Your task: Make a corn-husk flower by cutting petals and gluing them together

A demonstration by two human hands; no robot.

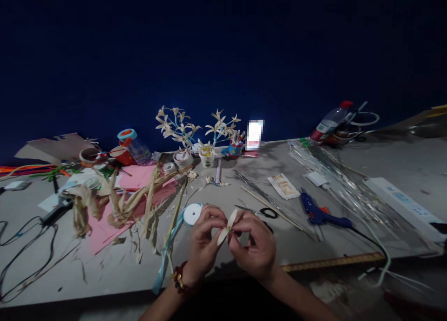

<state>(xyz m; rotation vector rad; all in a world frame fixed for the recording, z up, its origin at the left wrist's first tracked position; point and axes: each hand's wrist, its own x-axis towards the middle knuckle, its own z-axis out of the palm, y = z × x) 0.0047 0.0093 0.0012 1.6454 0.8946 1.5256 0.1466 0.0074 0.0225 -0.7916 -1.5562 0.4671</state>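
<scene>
Between my two hands, above the table's front part, is a small cream corn-husk flower [232,217] with long petals and a dark yellowish centre. My left hand [207,237] is closed, its thumb and fingers pinching the flower from the left. My right hand [254,244] pinches it from the right with thumb and forefinger. A spool of light blue ribbon [193,214] lies just beyond my left hand. Black-handled scissors [268,212] lie partly hidden behind my right hand. Two pots [207,160] at the back hold finished-looking husk flowers [179,125] on blue stems.
Dry corn husks [118,204] and pink paper [101,228] spread over the left. A blue glue gun [323,214], thin wires [258,188], a stick [272,207] and a white power strip [405,204] lie right. A lit phone [254,135] and a bottle [330,123] stand at the back.
</scene>
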